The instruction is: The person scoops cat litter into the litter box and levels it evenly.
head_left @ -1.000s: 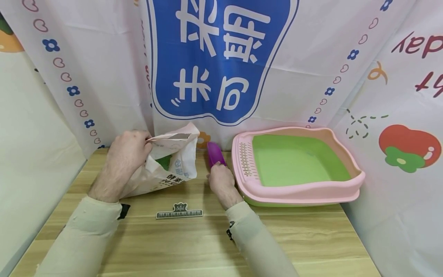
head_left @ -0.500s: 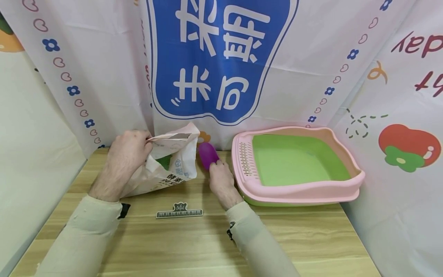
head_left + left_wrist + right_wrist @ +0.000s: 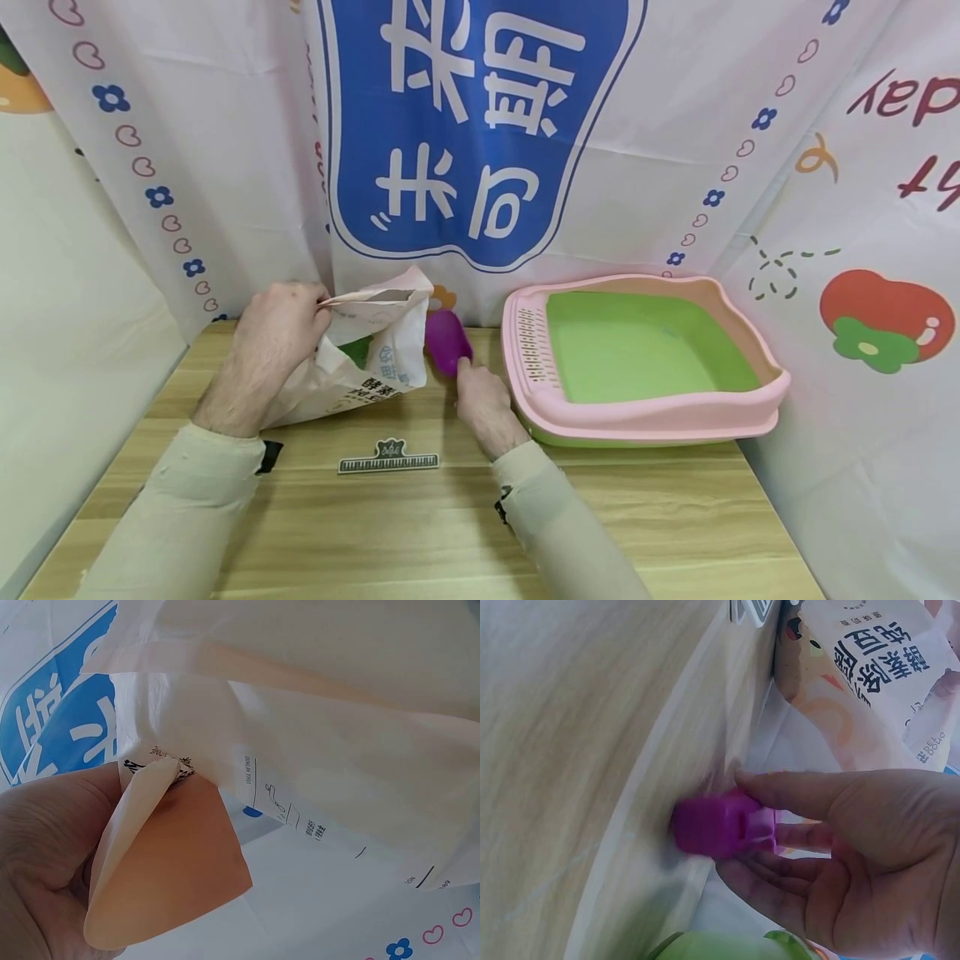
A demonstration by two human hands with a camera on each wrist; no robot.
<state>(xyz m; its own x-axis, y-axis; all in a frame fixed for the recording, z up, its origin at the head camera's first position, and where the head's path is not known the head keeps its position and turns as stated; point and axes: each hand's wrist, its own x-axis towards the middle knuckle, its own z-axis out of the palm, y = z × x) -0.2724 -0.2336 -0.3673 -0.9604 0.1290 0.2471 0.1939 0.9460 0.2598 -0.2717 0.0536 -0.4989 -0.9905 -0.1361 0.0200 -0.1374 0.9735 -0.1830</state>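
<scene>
while the pink-and-white paper bag with printed lettering (image 3: 367,350) stands with its mouth spread, nothing has yet gone into the pink-rimmed tray with the green plastic liner (image 3: 525,333), whose floor shows bare green. judging from how things lie, the opening of the bag is done and the scooping and filling are all left.

the left hand (image 3: 273,333) pinches the bag's upper edge, thumb and fingers curled round a folded flap of paper, as the left wrist view shows up close (image 3: 45,847). this holds the mouth open toward the right.

the right hand (image 3: 483,400) grips the handle of a small purple plastic scoop (image 3: 447,342); in the right wrist view the fingers (image 3: 802,791) curl round the purple handle (image 3: 720,823), which is blurred. the scoop's bowl stands just beside the bag's mouth, between the bag and the tray's left wall, not yet inside the bag. it lies beyond the right hand, toward the printed cloth backdrop (image 3: 480,125).

a small black ruler-like tag (image 3: 388,459) lies on the pale wooden surface (image 3: 675,517), nearer the person than both hands.
</scene>
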